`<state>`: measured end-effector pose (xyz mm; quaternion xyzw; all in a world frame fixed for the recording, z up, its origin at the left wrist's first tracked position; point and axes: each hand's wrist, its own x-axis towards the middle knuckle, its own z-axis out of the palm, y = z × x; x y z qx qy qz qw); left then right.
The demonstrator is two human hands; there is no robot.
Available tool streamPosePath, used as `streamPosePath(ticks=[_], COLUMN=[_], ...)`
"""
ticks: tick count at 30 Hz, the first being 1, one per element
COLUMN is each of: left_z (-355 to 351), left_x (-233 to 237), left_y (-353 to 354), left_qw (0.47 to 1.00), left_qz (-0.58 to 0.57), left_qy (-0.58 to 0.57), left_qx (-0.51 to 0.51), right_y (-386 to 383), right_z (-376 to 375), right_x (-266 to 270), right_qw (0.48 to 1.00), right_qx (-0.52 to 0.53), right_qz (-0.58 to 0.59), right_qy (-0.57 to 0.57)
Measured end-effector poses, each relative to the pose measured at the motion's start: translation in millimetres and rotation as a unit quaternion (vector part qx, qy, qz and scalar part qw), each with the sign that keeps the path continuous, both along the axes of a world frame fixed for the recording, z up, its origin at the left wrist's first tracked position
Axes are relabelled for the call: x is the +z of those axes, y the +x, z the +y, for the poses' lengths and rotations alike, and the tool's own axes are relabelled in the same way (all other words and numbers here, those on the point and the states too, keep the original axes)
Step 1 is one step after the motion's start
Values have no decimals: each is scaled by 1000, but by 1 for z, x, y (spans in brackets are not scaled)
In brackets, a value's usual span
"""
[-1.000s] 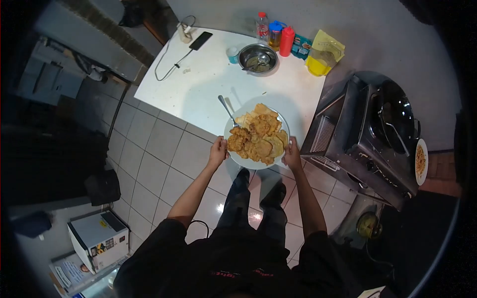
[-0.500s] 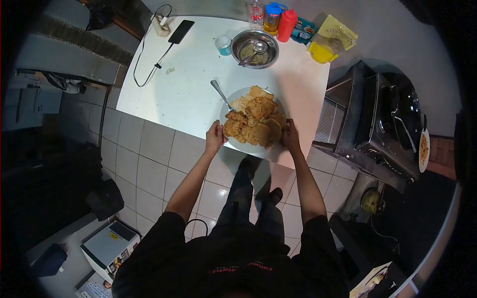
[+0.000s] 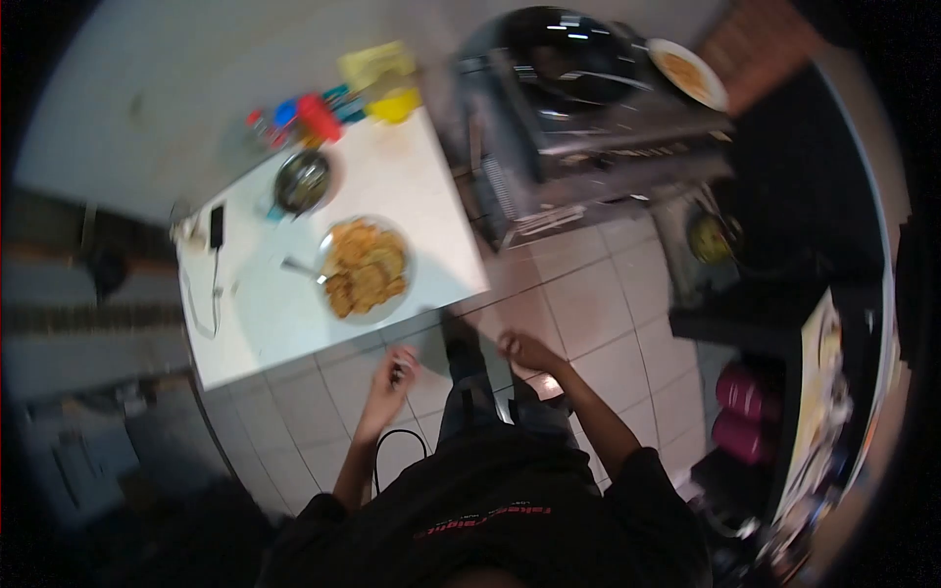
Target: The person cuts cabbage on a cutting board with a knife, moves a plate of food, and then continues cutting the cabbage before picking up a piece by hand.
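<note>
A round plate heaped with golden-brown fried food rests on the white table, near its front edge. A fork leans on the plate's left side, its handle sticking out over the table. My left hand hangs in the air below the table edge, fingers loosely curled with a gap between them, holding nothing. To the right, my right hand is also off the plate and over the floor, empty, its fingers loosely bent. Both hands are slightly blurred.
On the white table stand a metal bowl, a red squeeze bottle, a yellow pouch and a phone. The stove carries a black wok. Another plate of food sits beyond it.
Both hands have let go of the plate and drawn back toward my body. The plate stays on the table. My view has turned right, bringing the stove and shelf closer to the middle.
</note>
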<state>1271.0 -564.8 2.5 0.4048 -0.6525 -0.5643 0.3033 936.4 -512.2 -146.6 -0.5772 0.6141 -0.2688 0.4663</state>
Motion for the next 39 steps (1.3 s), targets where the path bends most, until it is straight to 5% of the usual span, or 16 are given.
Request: streamPosePath(ticks=[2,4,6,7,10,12,14,16,17,20,23,33,34,36,37,39], left_z=[21,36,63,56,125,175,170,216,224,276,297,334,327,299,313,347], left_x=[97,181,224,241,279,288,295,308,315,333,363,341,336,324,317,304], left_y=[-62,-124,-189,-233,-319,-368,-407,-449,-460,-460,-513,-599,-633,-715,-746,-805], left_qw=[961,856,675,617,487,433,362,357,403,609,563,743,732,497,481,458], left_qz=[60,113,243,286,317,304,285,305,312,371,444,537,549,653,667,826], left_qy=[88,97,95,85,31,-4,54,37,57,202,219,7,15,30,26,-18], left_qx=[-257,-496,-690,-729,-813,-849,-886,-882,-858,-671,-661,-398,-403,-570,-568,-329], right_y=[-29,-62,-103,-121,-143,-172,-177,-183,-185,-212,-245,-399,-417,-455,-470,-504], right_z=[88,168,279,285,398,431,443,474,481,509,491,459,466,476,486,502], right_x=[0,46,-64,0,-28,-2,-17,6,22,23,60,101,103,119,123,130], right_qw=[988,974,975,933,906,909,944,845,822,804,820,836,826,814,801,780], right_qx=[75,79,134,77,-143,-159,-254,-519,-558,-588,-563,-518,-535,-560,-580,-609], right_qz=[40,-11,-156,-169,-214,-153,46,23,10,-62,-96,-176,-177,-154,-151,-140], right_qy=[128,214,82,309,336,353,207,124,111,62,28,-27,-30,20,-8,-37])
